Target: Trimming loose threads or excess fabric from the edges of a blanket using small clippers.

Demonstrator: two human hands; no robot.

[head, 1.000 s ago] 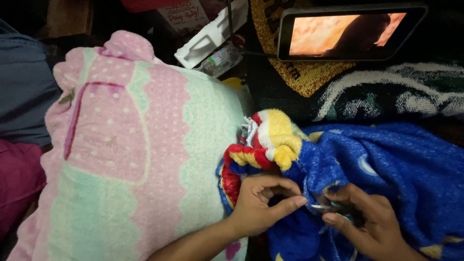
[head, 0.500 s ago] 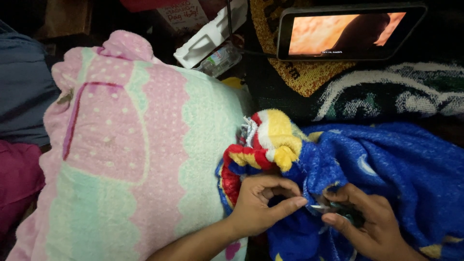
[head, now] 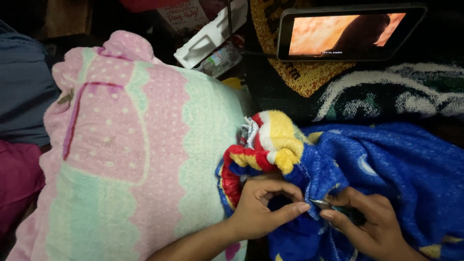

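Left hand (head: 265, 207) pinched a fold of the blue fleece blanket (head: 386, 164) at 6 o'clock; right hand (head: 365, 220) was closed on a small dark tool, likely scissors (head: 333, 207), at the same edge. Edge work looked mid-way, extent unclear. Pink pillow (head: 130, 154) at 9, tablet (head: 345, 31) at 1.

Right hand's (head: 367, 222) small tool unidentifiable

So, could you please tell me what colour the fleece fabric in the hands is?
Mostly blue fleece fabric, with red and yellow at its bunched end, seen in the head view.
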